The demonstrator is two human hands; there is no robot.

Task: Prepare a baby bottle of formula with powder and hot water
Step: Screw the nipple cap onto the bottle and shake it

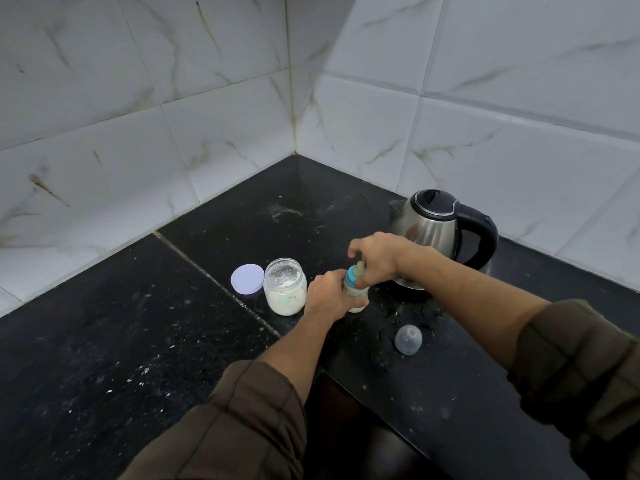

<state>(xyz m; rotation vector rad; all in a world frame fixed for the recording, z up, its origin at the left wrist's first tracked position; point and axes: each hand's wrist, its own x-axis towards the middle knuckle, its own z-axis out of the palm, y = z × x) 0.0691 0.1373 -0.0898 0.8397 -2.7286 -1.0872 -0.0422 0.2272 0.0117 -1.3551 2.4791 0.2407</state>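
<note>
A small baby bottle (357, 299) with milky liquid stands on the black counter (138, 341). My left hand (325, 294) grips its body from the left. My right hand (375, 258) comes from above and closes on the teal collar and teat (354, 274) at the bottle's top. Left of the bottle stands an open glass jar of white formula powder (285, 286), with a scoop partly buried inside. Its pale lilac lid (247, 278) lies flat beside it. A steel electric kettle (440, 230) with a black handle stands behind my right hand, lid down.
The bottle's clear dome cap (408, 339) lies on the counter to the right front. Tiled walls meet in a corner behind. The counter's inner edge drops off at the bottom centre. Powder specks and wet marks dot the surface.
</note>
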